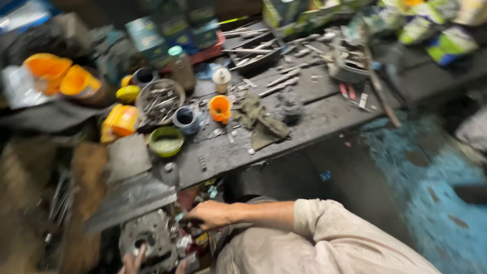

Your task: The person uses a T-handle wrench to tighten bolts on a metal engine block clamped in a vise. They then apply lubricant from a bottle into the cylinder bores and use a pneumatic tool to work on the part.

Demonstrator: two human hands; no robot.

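The picture is motion-blurred. My right hand (210, 214) reaches left from a rolled pale sleeve, its fingers curled around a small dark part beside a grey metal engine casting (149, 236). The casting sits low, below the front edge of the workbench (304, 122). At the bottom edge, only the fingers of my left hand (133, 261) show, resting against the casting's lower side. Whether that hand grips it is cut off from view.
The dark, grimy bench holds a green bowl (166, 141), a small orange cup (220, 108), a blue cup (185, 118), a round dish of screws (160, 100), a crumpled rag (261, 122), orange containers (61, 76), boxes and loose tools. Worn blue floor (431, 177) lies to the right.
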